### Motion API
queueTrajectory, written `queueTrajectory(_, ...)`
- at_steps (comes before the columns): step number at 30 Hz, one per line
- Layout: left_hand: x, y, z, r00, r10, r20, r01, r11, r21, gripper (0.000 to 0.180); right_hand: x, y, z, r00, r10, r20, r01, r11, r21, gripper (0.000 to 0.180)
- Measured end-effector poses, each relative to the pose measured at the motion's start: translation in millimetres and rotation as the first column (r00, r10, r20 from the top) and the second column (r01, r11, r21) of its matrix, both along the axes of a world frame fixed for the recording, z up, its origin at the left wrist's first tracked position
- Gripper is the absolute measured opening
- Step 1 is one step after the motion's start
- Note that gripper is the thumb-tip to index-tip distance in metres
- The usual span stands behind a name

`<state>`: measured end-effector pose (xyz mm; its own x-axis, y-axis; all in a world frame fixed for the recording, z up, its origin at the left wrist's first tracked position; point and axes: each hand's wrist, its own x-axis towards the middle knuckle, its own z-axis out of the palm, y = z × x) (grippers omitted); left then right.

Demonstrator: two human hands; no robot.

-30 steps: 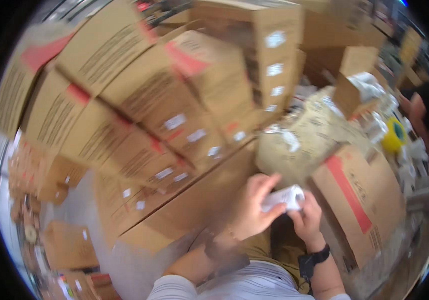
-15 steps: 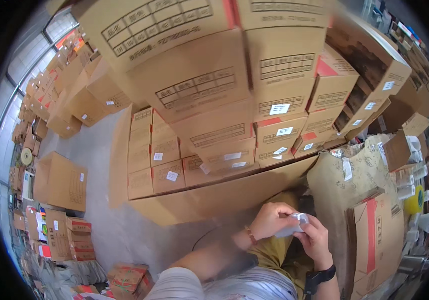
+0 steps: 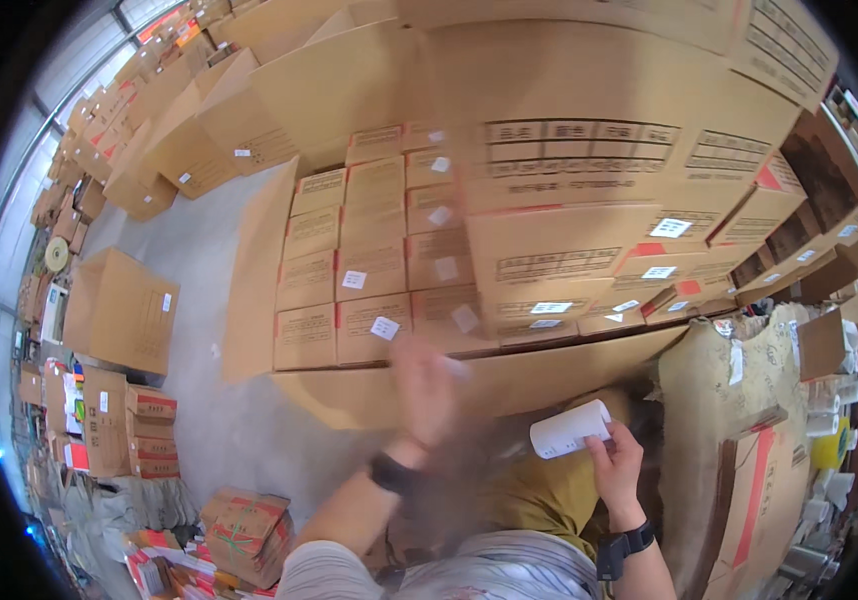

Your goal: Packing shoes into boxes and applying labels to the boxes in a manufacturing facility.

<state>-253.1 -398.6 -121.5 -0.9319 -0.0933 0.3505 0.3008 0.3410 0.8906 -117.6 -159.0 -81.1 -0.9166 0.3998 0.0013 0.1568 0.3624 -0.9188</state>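
My right hand grips a roll of white labels, with faint print on its strip, above my knee. Blurred by motion, my left hand is over the near wall of a large open carton; a small white label shows smeared at its fingertips. Stacked inside that carton are brown boxes. Several carry white stickers, among them a sticker just beyond my left hand. To the right the brown boxes rise in a taller stack.
An open empty-looking carton stands on the floor at left. Flattened red-and-brown boxes lie near my left side. On my right are a bulky pale sack, a folded carton and a yellow tape roll.
My left hand has left the roll and swung leftward to the boxes, with a small white piece at its fingers. My right hand keeps the roll. The view has turned left.
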Motion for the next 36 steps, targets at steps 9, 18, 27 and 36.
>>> queueTrajectory(9,-75,-223,-26,0.867,0.483,0.121,-0.288,0.684,-0.670,0.033,-27,-62,-4,0.958,0.287,0.024,-0.259,0.894,-0.365,0.013)
queueTrajectory(18,17,-101,22,0.825,-0.424,0.374,0.320,0.896,0.309,0.047,-72,-113,-8,0.915,0.251,-0.315,-0.392,0.737,-0.551,0.020)
queueTrajectory(27,19,-76,53,0.988,-0.081,0.133,0.022,0.919,0.394,0.049,-95,-148,-1,0.835,0.331,-0.439,-0.538,0.662,-0.522,0.014)
queueTrajectory(36,18,-90,70,0.839,-0.402,0.366,0.202,0.855,0.477,0.053,-87,-124,4,0.753,0.411,-0.514,-0.639,0.641,-0.425,0.018)
